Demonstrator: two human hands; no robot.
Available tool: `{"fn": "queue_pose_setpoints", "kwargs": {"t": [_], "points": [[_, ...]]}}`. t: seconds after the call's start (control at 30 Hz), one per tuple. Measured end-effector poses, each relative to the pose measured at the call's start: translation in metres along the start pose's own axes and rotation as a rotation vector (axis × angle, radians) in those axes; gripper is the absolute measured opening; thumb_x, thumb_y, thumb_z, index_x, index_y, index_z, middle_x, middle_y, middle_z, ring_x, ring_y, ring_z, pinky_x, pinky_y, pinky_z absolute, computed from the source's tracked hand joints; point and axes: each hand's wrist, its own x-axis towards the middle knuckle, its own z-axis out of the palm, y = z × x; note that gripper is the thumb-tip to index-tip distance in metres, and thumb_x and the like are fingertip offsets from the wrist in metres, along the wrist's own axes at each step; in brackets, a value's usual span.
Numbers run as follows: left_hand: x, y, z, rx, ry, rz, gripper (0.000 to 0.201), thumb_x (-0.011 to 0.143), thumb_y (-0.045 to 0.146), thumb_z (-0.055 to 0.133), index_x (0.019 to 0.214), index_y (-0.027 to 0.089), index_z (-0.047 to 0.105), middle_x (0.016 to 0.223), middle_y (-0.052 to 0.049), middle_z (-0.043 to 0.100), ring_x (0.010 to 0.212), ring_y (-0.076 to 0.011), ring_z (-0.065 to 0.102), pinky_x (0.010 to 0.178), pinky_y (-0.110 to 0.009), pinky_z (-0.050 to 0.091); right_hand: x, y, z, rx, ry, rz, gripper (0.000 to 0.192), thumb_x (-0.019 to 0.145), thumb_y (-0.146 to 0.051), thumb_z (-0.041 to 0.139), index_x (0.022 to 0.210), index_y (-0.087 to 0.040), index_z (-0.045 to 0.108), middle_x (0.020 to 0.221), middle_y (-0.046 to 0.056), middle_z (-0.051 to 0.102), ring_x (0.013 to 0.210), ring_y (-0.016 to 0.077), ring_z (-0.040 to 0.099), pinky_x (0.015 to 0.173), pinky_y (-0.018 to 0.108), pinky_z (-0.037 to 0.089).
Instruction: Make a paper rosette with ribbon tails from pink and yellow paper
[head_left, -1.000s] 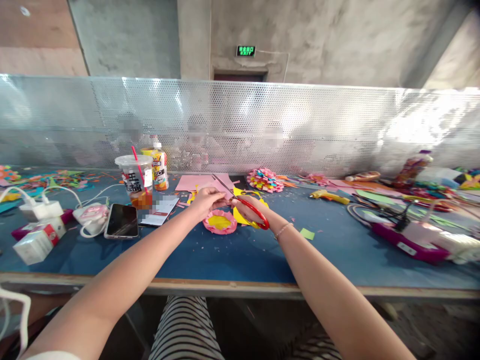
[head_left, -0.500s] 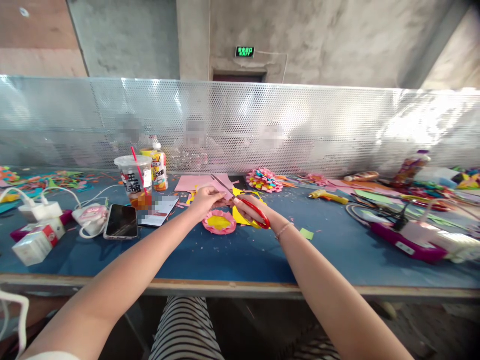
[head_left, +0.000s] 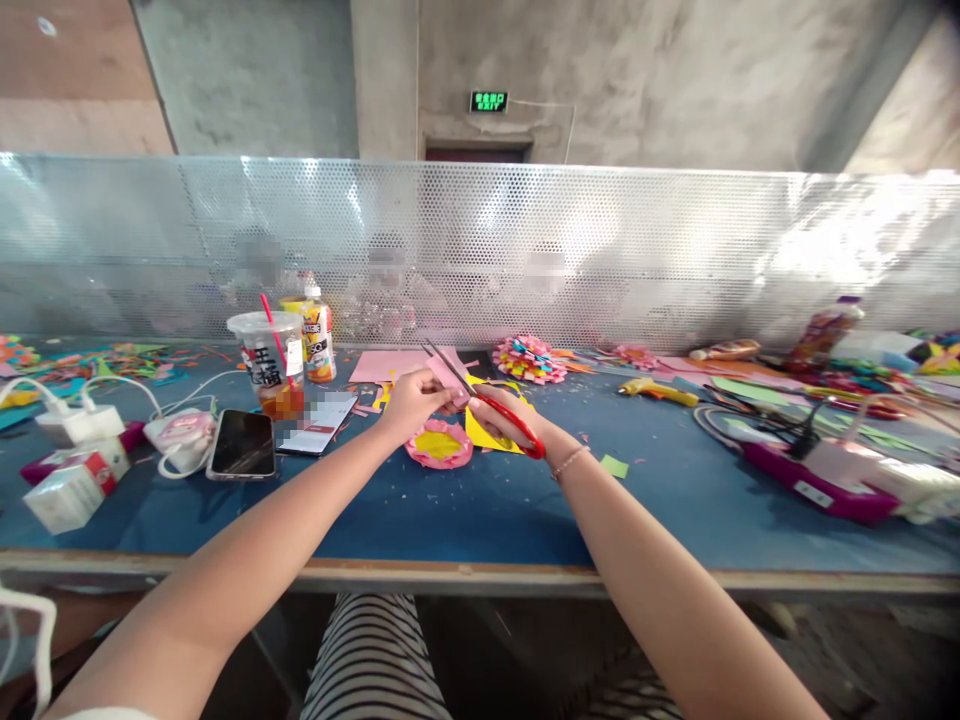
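Observation:
My left hand pinches a small piece of pink paper just above the table. My right hand is wrapped round red-handled scissors, whose blades point up and to the left beside the pink paper. Whether the blades touch the paper I cannot tell. Below my hands lies a round paper piece with a yellow middle and a pink ruffled rim. A yellow paper sheet with cut edges rests partly under my right hand. Behind my hands is a larger pink sheet.
To the left stand a drink cup with a red straw, a bottle and a phone. A layered paper flower sits at the back. On the right are a yellow glue gun and a purple power strip. A perforated screen borders the table.
The pink paper shows more between the hands and has shifted slightly. The scissors have turned a little, their handle moving slightly right. Both hands keep their holds.

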Motion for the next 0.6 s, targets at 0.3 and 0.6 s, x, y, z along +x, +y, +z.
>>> {"fn": "queue_pose_setpoints", "kwargs": {"t": [0.3, 0.6], "points": [[-0.002, 0.003, 0.001, 0.024, 0.008, 0.097, 0.022, 0.065, 0.032, 0.067, 0.068, 0.013, 0.057, 0.057, -0.001, 0.061, 0.052, -0.0126, 0.06, 0.053, -0.025, 0.05, 0.012, 0.011, 0.002, -0.164, 0.126, -0.146, 0.041, 0.08, -0.058, 0.038, 0.073, -0.018, 0.045, 0.067, 0.001, 0.05, 0.06, 0.0112, 0.044, 0.057, 0.024, 0.037], [-0.004, 0.007, 0.002, 0.026, 0.026, 0.101, 0.019, 0.068, 0.032, 0.063, 0.069, 0.013, 0.058, 0.057, -0.002, 0.063, 0.052, -0.0127, 0.06, 0.054, -0.025, 0.051, 0.014, 0.015, 0.002, -0.266, 0.163, -0.129, 0.036, 0.081, -0.051, 0.039, 0.068, -0.018, 0.043, 0.062, 0.0, 0.049, 0.058, 0.0115, 0.045, 0.055, 0.024, 0.034]]}}
